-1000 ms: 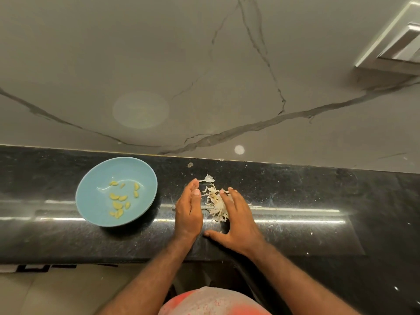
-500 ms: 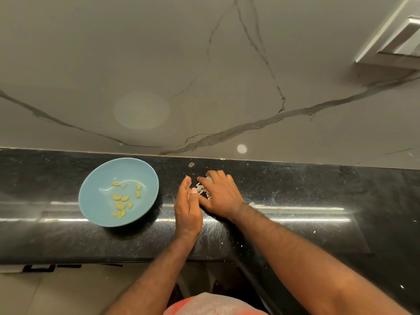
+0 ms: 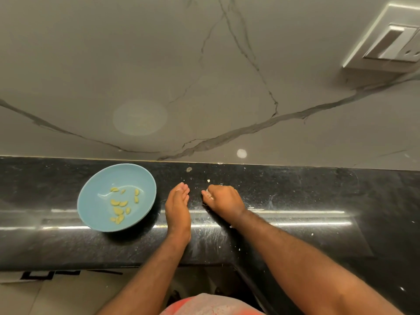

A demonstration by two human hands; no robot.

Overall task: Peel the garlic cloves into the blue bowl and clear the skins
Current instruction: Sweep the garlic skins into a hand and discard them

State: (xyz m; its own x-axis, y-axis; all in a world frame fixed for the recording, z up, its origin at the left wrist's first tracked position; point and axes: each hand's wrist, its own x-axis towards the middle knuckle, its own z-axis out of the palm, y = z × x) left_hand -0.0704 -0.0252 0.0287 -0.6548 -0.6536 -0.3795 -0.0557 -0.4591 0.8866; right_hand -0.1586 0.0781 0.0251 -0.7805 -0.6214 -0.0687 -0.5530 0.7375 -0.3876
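Observation:
A blue bowl (image 3: 91, 202) stands on the black counter (image 3: 318, 201) at the left and holds several peeled yellow garlic cloves (image 3: 119, 206). My left hand (image 3: 177, 208) stands on its edge just right of the bowl, fingers straight and together. My right hand (image 3: 223, 201) lies a short way to the right, its fingers curled round a bunch of white garlic skins (image 3: 208, 194); only a bit of skin shows at the fingertips. A few small skin crumbs (image 3: 208, 180) lie behind the hands.
A grey marble-look wall (image 3: 204, 76) rises right behind the counter, with a white switch plate (image 3: 386, 42) at the upper right. The counter's front edge runs below my wrists, with tiled floor (image 3: 45, 296) beneath at the left.
My right hand swept over the pile of skins and closed on it; the loose pile is gone from the counter. The two hands, close together before, now stand a little apart.

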